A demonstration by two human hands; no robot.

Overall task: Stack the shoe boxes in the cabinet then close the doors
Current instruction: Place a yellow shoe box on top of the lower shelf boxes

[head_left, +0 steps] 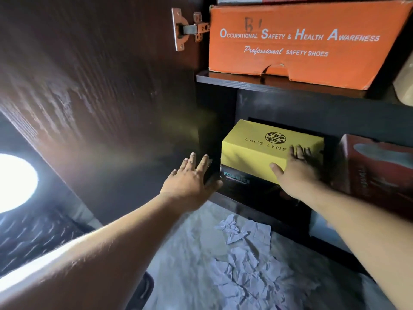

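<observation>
A yellow shoe box (252,148) marked LACE LYNE sits on top of a black shoe box (237,179) on the cabinet's lower shelf. My right hand (297,168) lies flat on the yellow box's front right corner, fingers spread over its lid. My left hand (192,177) is stretched out with straight fingers just left of the black box, at its left end. An orange safety-shoe box (301,41) stands on the shelf above (223,78). A red shoe box (377,166) stands to the right of the yellow one.
The dark cabinet door (100,86) hangs open on the left, held by a metal hinge (187,30). Crumpled paper (243,253) lies on the pale floor below the cabinet. A bright light (13,182) glares at the far left.
</observation>
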